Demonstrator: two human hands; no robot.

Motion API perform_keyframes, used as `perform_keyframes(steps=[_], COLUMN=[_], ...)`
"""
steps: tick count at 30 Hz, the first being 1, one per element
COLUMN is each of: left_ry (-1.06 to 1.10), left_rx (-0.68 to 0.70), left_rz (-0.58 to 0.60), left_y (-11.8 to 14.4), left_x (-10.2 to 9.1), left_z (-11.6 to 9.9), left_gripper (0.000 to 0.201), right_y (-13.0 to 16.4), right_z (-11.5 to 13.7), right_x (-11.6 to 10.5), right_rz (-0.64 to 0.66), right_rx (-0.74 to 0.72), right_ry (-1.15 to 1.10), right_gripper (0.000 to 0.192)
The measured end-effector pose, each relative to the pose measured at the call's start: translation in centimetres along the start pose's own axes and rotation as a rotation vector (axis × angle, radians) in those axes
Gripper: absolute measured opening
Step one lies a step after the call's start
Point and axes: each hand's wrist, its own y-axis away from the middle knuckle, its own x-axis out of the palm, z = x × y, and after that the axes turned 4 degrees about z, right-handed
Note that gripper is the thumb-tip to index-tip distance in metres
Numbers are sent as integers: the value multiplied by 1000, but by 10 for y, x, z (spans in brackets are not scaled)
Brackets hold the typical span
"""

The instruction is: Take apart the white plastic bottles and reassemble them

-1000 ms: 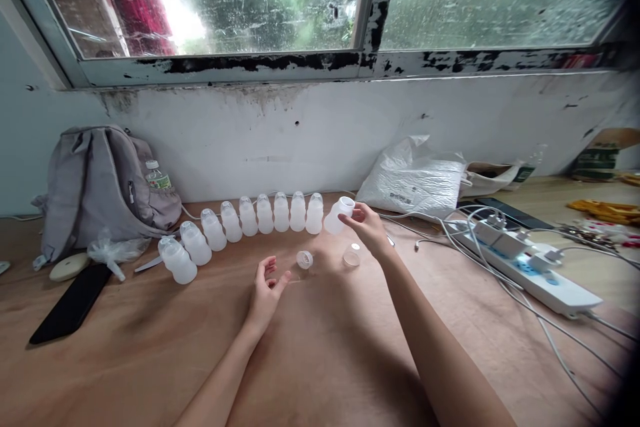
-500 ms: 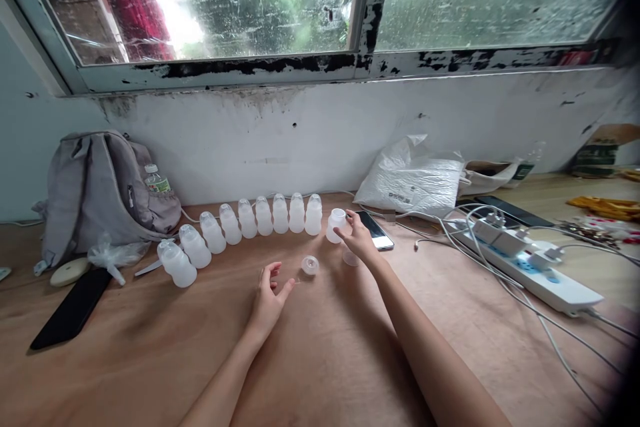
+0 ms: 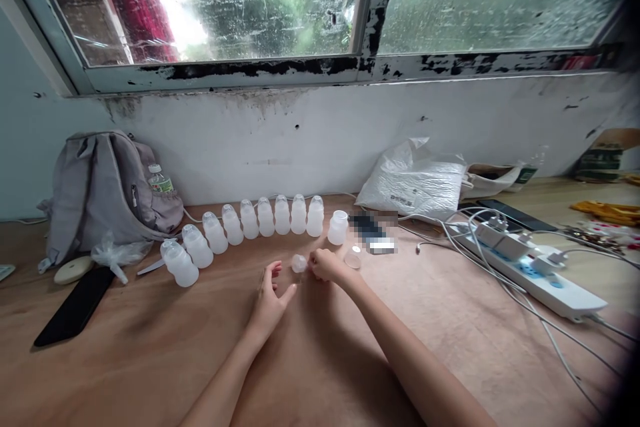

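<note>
My left hand [image 3: 273, 300] rests low over the table, thumb and fingers apart, holding nothing. Just beyond its fingertips is a small clear bottle cap [image 3: 299, 263]. The closed fingers of my right hand [image 3: 325, 265] are at the cap's right edge and appear to pinch it; the fingertips are partly hidden. Behind that hand stands an uncapped frosted bottle [image 3: 338, 228] with a wide open neck. A small round translucent disc [image 3: 353, 257] lies to its right. Several capped frosted baby bottles [image 3: 282, 215] form a curved row along the back and left.
A phone [image 3: 373, 233], partly blurred out, lies right of the open bottle. Farther right are a white power strip [image 3: 545, 273] with cables and a silvery plastic mailer [image 3: 415, 180]. On the left are a grey backpack [image 3: 95, 193], a black flat case [image 3: 75, 307] and a plastic bag [image 3: 120, 253].
My right hand has left the open bottle and come left and nearer, closing its fingers at the clear cap. The cap has shifted slightly left. My left hand has stayed put.
</note>
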Motion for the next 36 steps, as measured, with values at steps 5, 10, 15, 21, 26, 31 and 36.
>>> perform_keyframes(steps=[5,10,15,21,26,31,36], left_ry=[-104,-199,-139,-214,-206,-405,-552], left_rx=[69,116,99,119,89,48,-64], left_rz=[-15,-29,-56,-125,-30,-45,-165], left_y=[0,-5,-7,-11,-11,-13,-21], left_x=[-2,-10,-13,-20,-20,-19,-30], left_z=[5,9,8,2,3,8,18], left_gripper=[54,40,21,9,19,23,24], right_y=[5,4,1,4,5,4,4], right_z=[24,23,16,22,24,22,19], right_x=[20,37,58,61,63,65,63], right_rz=[12,-190,-268,-294,-295,-302,-392], right_rx=[-79,-192,-355,-479,-499,-496,-402], right_ry=[21,170,228,216,217,173,107], right_gripper=[9,23,15,6,10,10,22])
